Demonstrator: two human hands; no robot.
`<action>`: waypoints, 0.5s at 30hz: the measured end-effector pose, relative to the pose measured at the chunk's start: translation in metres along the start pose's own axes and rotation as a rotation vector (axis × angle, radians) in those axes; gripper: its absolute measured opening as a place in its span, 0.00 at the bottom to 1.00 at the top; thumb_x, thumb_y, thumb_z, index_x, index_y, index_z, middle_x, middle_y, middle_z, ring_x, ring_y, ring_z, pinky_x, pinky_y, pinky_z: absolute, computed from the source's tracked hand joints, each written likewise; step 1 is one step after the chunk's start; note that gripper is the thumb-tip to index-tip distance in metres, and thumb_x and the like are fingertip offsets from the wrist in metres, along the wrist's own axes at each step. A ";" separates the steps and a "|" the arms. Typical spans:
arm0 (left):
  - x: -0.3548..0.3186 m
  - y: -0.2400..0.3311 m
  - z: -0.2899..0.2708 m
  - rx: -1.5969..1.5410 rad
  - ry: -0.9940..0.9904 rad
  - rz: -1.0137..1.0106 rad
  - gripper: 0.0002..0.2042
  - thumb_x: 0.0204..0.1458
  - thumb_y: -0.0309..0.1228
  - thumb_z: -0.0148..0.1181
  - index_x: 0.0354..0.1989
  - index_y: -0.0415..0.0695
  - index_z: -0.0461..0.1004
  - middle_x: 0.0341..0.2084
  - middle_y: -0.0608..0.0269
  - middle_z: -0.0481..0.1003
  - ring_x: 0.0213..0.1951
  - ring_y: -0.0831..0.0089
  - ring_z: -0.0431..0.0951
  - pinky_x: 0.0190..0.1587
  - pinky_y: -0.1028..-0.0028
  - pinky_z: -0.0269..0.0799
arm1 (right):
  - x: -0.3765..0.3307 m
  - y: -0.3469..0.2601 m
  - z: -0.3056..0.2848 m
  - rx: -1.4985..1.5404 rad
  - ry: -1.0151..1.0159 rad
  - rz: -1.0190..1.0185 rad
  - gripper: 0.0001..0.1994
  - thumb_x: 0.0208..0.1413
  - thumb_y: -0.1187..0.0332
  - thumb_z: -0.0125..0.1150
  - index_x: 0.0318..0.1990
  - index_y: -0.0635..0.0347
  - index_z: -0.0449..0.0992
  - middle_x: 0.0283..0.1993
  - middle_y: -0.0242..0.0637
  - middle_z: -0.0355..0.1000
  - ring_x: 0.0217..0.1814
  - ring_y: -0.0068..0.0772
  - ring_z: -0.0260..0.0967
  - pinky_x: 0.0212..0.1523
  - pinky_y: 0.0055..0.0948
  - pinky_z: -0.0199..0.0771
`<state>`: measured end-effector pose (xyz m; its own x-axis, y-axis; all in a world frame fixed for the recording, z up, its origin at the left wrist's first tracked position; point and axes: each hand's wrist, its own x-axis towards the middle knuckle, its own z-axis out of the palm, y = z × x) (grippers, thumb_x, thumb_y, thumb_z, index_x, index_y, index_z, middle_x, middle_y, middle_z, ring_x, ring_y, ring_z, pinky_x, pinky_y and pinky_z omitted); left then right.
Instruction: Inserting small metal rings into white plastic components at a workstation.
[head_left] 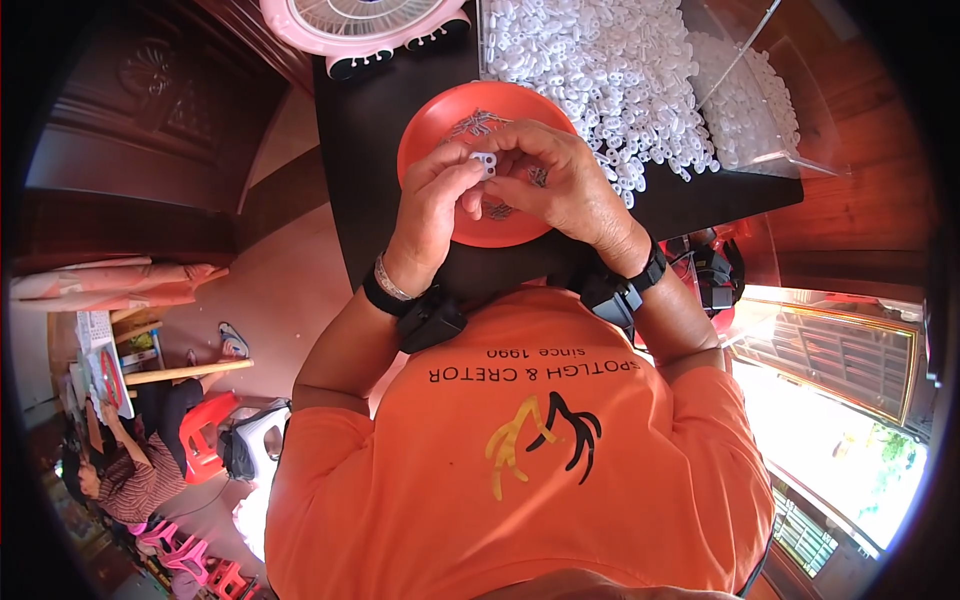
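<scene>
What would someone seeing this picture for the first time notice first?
Probably the two hands, the left hand and right hand, pinching a small white plastic piece together over a round orange plastic dish on the black table. Just behind and to the right, a big heap of small white plastic pieces spills from a clear plastic bin.

A pink fan (365,25) stands at the dark table's (365,150) far edge, a red plastic chair (203,432) on the floor.
</scene>
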<state>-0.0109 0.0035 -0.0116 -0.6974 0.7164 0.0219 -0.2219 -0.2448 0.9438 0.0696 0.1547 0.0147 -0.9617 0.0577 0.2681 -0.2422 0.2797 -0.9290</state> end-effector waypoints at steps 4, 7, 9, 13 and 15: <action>-0.001 0.000 -0.002 0.002 0.011 0.041 0.10 0.54 0.29 0.47 0.32 0.35 0.73 0.20 0.66 0.69 0.20 0.81 0.66 0.25 0.81 0.63 | 0.001 -0.002 0.002 -0.027 0.006 -0.006 0.17 0.47 0.79 0.62 0.47 0.61 0.75 0.39 0.31 0.70 0.38 0.19 0.68 0.39 0.20 0.71; -0.001 -0.004 -0.004 -0.012 0.008 0.051 0.10 0.54 0.29 0.47 0.30 0.35 0.73 0.19 0.66 0.69 0.20 0.81 0.65 0.25 0.81 0.62 | 0.000 0.002 0.002 0.010 -0.009 -0.013 0.19 0.47 0.80 0.61 0.49 0.60 0.75 0.38 0.30 0.69 0.35 0.17 0.67 0.37 0.19 0.70; -0.001 -0.004 -0.004 0.005 0.010 0.044 0.10 0.54 0.29 0.47 0.30 0.35 0.73 0.19 0.66 0.69 0.20 0.81 0.65 0.25 0.81 0.62 | 0.001 0.005 0.003 0.053 0.004 -0.052 0.17 0.46 0.79 0.63 0.47 0.61 0.76 0.31 0.29 0.67 0.31 0.17 0.66 0.31 0.18 0.68; -0.001 -0.002 -0.001 0.031 0.033 0.029 0.11 0.54 0.31 0.47 0.28 0.36 0.72 0.19 0.66 0.69 0.20 0.81 0.65 0.24 0.81 0.61 | -0.001 -0.001 0.004 0.050 -0.007 0.010 0.16 0.46 0.78 0.64 0.46 0.62 0.76 0.30 0.29 0.67 0.30 0.16 0.65 0.30 0.17 0.67; -0.002 0.000 0.001 0.039 0.033 0.023 0.11 0.54 0.31 0.47 0.27 0.36 0.72 0.19 0.66 0.69 0.20 0.82 0.65 0.24 0.81 0.61 | -0.001 -0.001 0.008 0.142 0.037 0.021 0.16 0.44 0.76 0.67 0.44 0.62 0.76 0.29 0.29 0.66 0.29 0.16 0.65 0.29 0.17 0.67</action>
<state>-0.0085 0.0029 -0.0113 -0.7240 0.6890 0.0337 -0.1794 -0.2353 0.9552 0.0696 0.1463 0.0134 -0.9619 0.0986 0.2549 -0.2402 0.1401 -0.9606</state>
